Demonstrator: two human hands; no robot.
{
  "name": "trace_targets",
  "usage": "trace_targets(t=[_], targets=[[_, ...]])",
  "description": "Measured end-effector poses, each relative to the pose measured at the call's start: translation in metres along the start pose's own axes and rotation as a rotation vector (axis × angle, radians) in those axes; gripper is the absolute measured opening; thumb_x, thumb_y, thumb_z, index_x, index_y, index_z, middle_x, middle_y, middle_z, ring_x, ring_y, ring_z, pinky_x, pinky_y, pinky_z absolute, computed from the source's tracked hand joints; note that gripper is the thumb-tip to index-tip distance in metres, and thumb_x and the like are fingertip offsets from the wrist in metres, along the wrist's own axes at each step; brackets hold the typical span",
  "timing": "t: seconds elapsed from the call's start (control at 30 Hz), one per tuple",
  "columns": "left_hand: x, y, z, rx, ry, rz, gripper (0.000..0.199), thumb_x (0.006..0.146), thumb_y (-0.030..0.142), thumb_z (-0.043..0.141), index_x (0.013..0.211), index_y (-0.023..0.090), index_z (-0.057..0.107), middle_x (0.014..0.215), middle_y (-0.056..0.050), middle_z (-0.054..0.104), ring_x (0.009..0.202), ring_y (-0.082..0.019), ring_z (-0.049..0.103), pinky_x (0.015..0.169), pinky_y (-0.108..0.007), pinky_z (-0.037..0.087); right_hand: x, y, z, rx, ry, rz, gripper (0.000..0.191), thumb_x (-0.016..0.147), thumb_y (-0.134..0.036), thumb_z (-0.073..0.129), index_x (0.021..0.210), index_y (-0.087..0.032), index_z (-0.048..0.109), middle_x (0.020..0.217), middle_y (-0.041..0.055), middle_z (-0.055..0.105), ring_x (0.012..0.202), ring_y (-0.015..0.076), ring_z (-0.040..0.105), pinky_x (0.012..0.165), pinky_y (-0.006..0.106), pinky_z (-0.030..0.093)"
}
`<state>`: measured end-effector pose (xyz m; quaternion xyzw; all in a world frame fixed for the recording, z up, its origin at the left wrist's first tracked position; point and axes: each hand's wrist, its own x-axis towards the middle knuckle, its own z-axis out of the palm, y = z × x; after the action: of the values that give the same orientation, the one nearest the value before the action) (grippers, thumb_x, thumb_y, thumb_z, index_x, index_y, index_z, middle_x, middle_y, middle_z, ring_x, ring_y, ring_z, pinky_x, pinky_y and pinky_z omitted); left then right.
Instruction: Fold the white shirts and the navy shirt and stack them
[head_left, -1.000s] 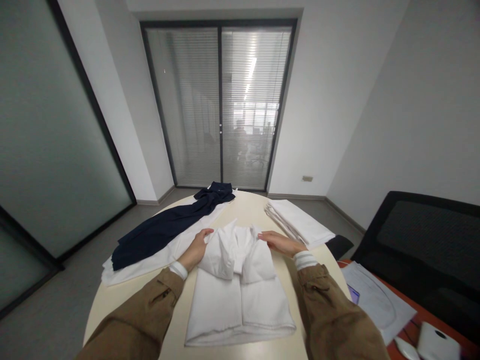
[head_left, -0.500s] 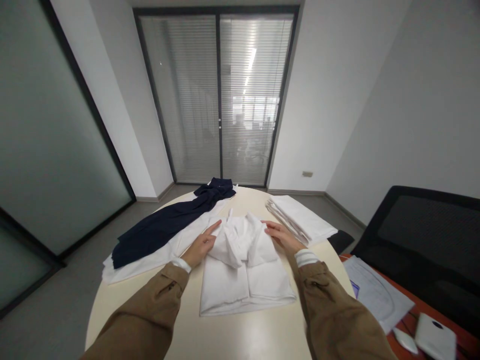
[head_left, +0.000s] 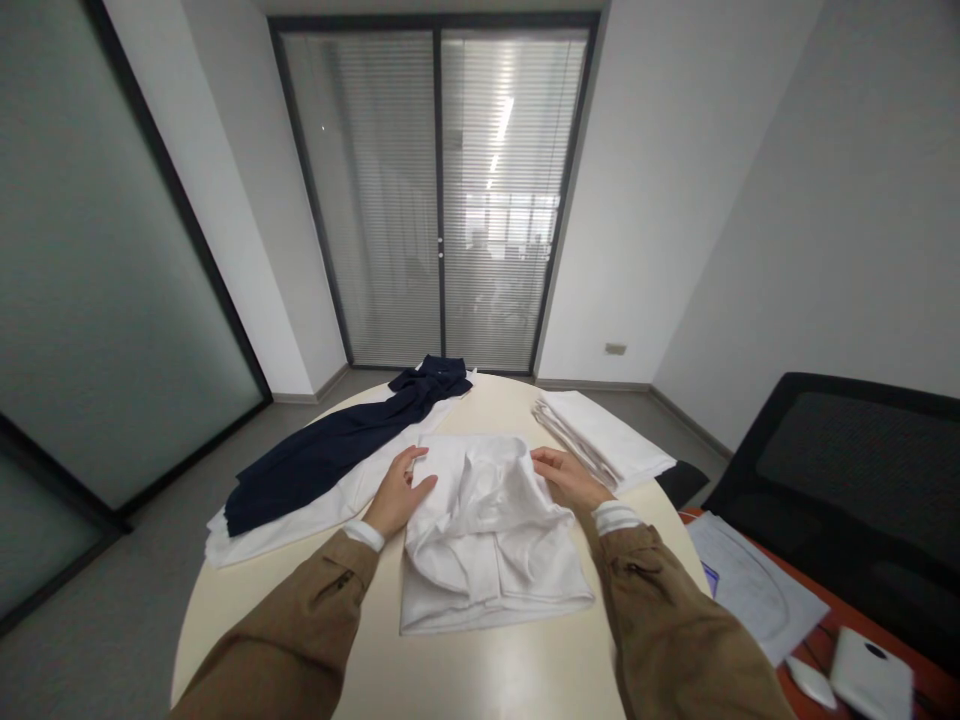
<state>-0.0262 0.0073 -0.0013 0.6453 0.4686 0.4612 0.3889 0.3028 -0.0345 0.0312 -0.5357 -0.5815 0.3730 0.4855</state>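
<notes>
In front of me on the round table lies a folded white shirt (head_left: 495,540), its upper layer flopped forward in loose wrinkles. My left hand (head_left: 397,492) is at the shirt's left edge, with thumb and fingers apart and nothing gripped between them. On the opposite side, my right hand (head_left: 571,478) has its fingertips closed on the shirt's right upper edge. Part of that edge is hidden beneath the fingers.
Dark navy garments (head_left: 322,455) lie on white ones (head_left: 296,538) at the table's left. A folded white stack (head_left: 604,435) sits at the right rear. Beyond the table (head_left: 420,680) are a black mesh chair (head_left: 847,480), papers (head_left: 757,580) and a white device (head_left: 871,680).
The shirt's raised upper part has dropped toward me and spread into loose folds. My left hand has drawn slightly back, its thumb spreading from the fingers. The right hand has barely moved.
</notes>
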Motion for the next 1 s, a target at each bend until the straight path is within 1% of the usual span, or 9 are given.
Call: trace_targets(t=[0.1,0.27,0.33,0.5,0.67,0.77,0.87,0.93,1.0], targets=[[0.002,0.0,0.0,-0.106,-0.02,-0.061,0.061,0.074,0.032,0.076,0.13,0.018,0.056,0.143,-0.017,0.052,0.128,-0.029,0.055,0.104,-0.04,0.046,0.003,0.009,-0.002,0.05,-0.157,0.001,0.042,0.073,-0.05,0.074,0.103,-0.021,0.07,0.105,0.0084,0.072,0.094,0.0227,0.066,0.085,0.036,0.053],[0.017,-0.003,-0.002,-0.185,0.003,-0.101,0.06,0.075,0.037,0.076,0.128,0.015,0.059,0.14,-0.018,0.057,0.135,-0.031,0.049,0.111,-0.043,0.04,0.015,0.025,0.001,-0.013,0.176,0.123,0.05,0.07,-0.049,0.073,0.108,-0.019,0.062,0.087,0.0035,0.065,0.071,0.0168,0.06,0.061,0.028,0.047],[0.024,-0.003,-0.001,-0.163,-0.012,-0.108,0.056,0.076,0.038,0.075,0.126,0.015,0.062,0.14,-0.017,0.058,0.133,-0.03,0.051,0.114,-0.043,0.037,0.019,0.028,0.004,-0.009,0.216,0.124,0.054,0.07,-0.05,0.071,0.112,-0.018,0.059,0.08,0.0005,0.061,0.065,0.0146,0.056,0.056,0.026,0.044],[0.031,-0.001,0.005,-0.187,-0.05,-0.085,0.062,0.077,0.036,0.074,0.132,0.012,0.059,0.145,-0.017,0.053,0.136,-0.028,0.049,0.116,-0.041,0.034,0.024,0.028,0.004,-0.087,0.019,-0.001,0.059,0.075,-0.05,0.068,0.124,-0.02,0.061,0.079,0.0001,0.059,0.071,0.0158,0.055,0.064,0.028,0.046],[0.029,0.005,0.011,-0.345,-0.032,-0.161,0.066,0.085,0.029,0.066,0.146,0.017,0.045,0.158,-0.016,0.035,0.145,-0.025,0.035,0.114,-0.036,0.037,0.029,0.026,0.005,-0.064,0.083,-0.054,0.057,0.079,-0.052,0.062,0.124,-0.017,0.062,0.089,0.0049,0.062,0.082,0.0185,0.057,0.073,0.031,0.047],[0.025,0.006,0.008,-0.277,-0.004,-0.242,0.068,0.083,0.023,0.068,0.146,0.014,0.043,0.15,-0.021,0.046,0.139,-0.028,0.044,0.11,-0.038,0.042,0.026,0.023,0.002,-0.057,0.099,0.005,0.062,0.079,-0.054,0.064,0.128,-0.018,0.058,0.082,0.0025,0.058,0.073,0.017,0.054,0.065,0.029,0.045],[0.013,0.003,0.002,-0.177,-0.075,-0.274,0.074,0.08,0.026,0.07,0.146,0.011,0.038,0.128,-0.021,0.064,0.114,-0.03,0.066,0.098,-0.044,0.052,0.017,0.016,-0.006,-0.052,0.009,0.114,0.072,0.078,-0.055,0.067,0.138,-0.02,0.047,0.07,-0.0021,0.052,0.06,0.015,0.048,0.055,0.027,0.038],[0.003,0.001,0.0,-0.149,-0.167,-0.23,0.076,0.079,0.027,0.07,0.146,0.011,0.037,0.122,-0.02,0.068,0.106,-0.03,0.069,0.094,-0.045,0.054,0.012,0.013,-0.012,-0.055,-0.082,0.152,0.078,0.077,-0.054,0.07,0.142,-0.021,0.043,0.068,-0.0028,0.052,0.057,0.0151,0.047,0.053,0.028,0.036],[-0.005,-0.001,0.002,-0.114,-0.182,-0.123,0.075,0.078,0.023,0.069,0.145,0.012,0.038,0.13,-0.02,0.064,0.114,-0.029,0.066,0.101,-0.045,0.05,0.009,0.013,-0.014,-0.092,-0.159,0.131,0.077,0.075,-0.052,0.073,0.141,-0.023,0.046,0.067,-0.0034,0.051,0.057,0.0151,0.046,0.053,0.028,0.036]])
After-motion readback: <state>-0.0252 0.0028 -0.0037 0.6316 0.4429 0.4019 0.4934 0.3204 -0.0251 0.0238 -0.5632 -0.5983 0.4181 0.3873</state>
